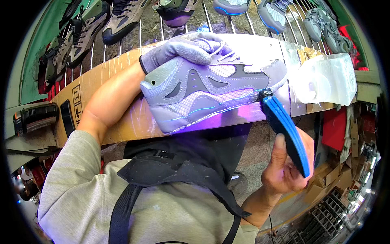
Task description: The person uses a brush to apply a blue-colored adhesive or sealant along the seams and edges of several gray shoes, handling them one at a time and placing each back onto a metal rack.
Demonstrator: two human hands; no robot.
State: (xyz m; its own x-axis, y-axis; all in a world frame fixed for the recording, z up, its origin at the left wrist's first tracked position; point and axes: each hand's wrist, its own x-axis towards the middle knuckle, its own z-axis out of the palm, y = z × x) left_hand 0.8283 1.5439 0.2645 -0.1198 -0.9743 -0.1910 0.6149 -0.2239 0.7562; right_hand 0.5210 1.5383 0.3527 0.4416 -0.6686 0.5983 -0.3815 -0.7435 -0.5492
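Note:
A grey-lavender shoe upper (211, 91) lies on its side over the bench, toe to the right, with a whitish line along its lower edge. No outsole shows on it. My left hand (178, 51), in a pale grey glove, is closed over the top of the shoe upper at the laces. Bare, my right hand (288, 162) grips the blue handle of a brush (286, 124). The brush's dark head meets the lower edge of the shoe upper near the toe. Purple light falls on the shoe and the bench below it.
A translucent plastic container (327, 81) stands at the bench's right end. Cardboard (97, 91) covers the bench's left part, where a flat black object (67, 118) lies. Beyond, a rack of metal bars (141, 30) carries several shoes (122, 20). Cardboard boxes (325, 179) are at lower right.

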